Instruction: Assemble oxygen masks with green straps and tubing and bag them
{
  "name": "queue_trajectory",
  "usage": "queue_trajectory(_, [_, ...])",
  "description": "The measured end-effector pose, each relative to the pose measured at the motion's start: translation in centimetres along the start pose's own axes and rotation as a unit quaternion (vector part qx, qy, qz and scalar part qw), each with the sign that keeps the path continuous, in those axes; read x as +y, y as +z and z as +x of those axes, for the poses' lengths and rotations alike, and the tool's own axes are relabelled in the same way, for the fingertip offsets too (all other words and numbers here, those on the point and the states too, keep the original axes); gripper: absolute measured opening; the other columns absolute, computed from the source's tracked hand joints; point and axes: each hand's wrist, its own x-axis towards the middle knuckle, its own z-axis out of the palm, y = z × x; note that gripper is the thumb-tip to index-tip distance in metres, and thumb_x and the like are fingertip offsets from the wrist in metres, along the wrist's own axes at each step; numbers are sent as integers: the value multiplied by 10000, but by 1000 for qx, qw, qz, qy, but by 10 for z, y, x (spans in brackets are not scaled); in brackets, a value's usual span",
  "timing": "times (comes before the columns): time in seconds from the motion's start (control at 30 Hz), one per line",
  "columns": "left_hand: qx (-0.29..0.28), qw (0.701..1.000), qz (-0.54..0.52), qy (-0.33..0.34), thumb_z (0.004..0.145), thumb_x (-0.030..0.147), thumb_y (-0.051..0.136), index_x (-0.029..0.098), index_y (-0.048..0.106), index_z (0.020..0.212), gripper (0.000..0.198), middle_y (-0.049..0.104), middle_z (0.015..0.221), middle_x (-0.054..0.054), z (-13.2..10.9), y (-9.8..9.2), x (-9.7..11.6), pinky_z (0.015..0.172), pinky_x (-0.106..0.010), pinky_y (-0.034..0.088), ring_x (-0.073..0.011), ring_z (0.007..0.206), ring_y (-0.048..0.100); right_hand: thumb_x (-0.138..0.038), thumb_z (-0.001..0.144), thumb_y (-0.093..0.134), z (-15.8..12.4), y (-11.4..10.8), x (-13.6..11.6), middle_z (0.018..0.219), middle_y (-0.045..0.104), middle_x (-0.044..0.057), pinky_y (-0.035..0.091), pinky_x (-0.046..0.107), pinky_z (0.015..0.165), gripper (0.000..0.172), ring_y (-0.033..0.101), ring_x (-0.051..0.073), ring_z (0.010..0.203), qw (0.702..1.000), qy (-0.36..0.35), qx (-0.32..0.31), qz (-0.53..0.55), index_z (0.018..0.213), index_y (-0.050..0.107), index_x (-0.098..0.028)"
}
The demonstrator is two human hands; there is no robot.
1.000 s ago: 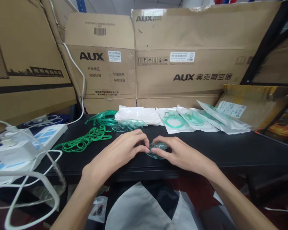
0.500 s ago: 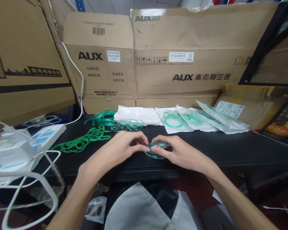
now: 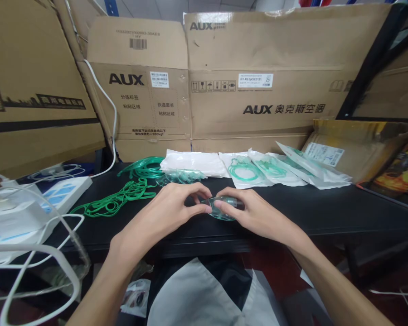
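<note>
A clear greenish plastic mask (image 3: 221, 214) is held low over the black table, near its front edge. My right hand (image 3: 246, 208) wraps round the mask from the right, thumb on its top. With thumb and fingertips pinched, my left hand (image 3: 187, 203) grips the mask's left edge. Behind my hands lie several clear masks (image 3: 183, 176) and a stack of white packets (image 3: 193, 162). Green elastic cords (image 3: 114, 199) and a coil of green tubing (image 3: 143, 167) lie to the left.
Sealed packets with green tubing (image 3: 245, 172) lie at the back right. A white power strip (image 3: 66, 192) with loose cables stands on the left. Large cardboard boxes (image 3: 275, 54) form a wall behind the black table (image 3: 292, 213).
My left fingertips have closed further on the mask's left edge, and the white spot there is now covered. The camera view has shifted slightly.
</note>
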Motion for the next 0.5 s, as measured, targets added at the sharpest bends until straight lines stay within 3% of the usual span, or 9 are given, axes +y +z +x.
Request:
queue_trajectory(0.2, [12,1000,7,10,918,483,667,388,719,1085,199,745,1023,97,0,-3,1,860,-269,452,-174,982,681,-560,985,517,0,-3,-3,1027,740,0,479,347,832,344,671,215,911,1000,-1,-1,24,1109,693,-293])
queue_trajectory(0.5, [45,998,4,31,906,496,679,359,723,1120,257,748,1098,66,-2,-5,2,926,-295,463,-201,1035,674,-484,988,552,1,-2,-6,1091,752,3,465,349,918,287,675,224,1001,998,-36,33,41,1115,708,-280])
